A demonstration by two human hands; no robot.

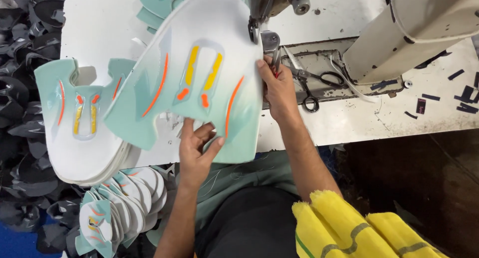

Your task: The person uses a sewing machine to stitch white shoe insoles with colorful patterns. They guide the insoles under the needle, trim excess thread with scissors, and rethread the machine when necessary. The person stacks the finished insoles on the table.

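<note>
Our left hand [197,151] pinches the shoe piece's [194,73] bottom edge; our right hand [279,86], fingers curled, presses its side edge by the sewing machine [269,3].

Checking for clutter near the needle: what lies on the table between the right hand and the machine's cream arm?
In the head view, black-handled scissors lie between the right hand and the cream arm.
</note>
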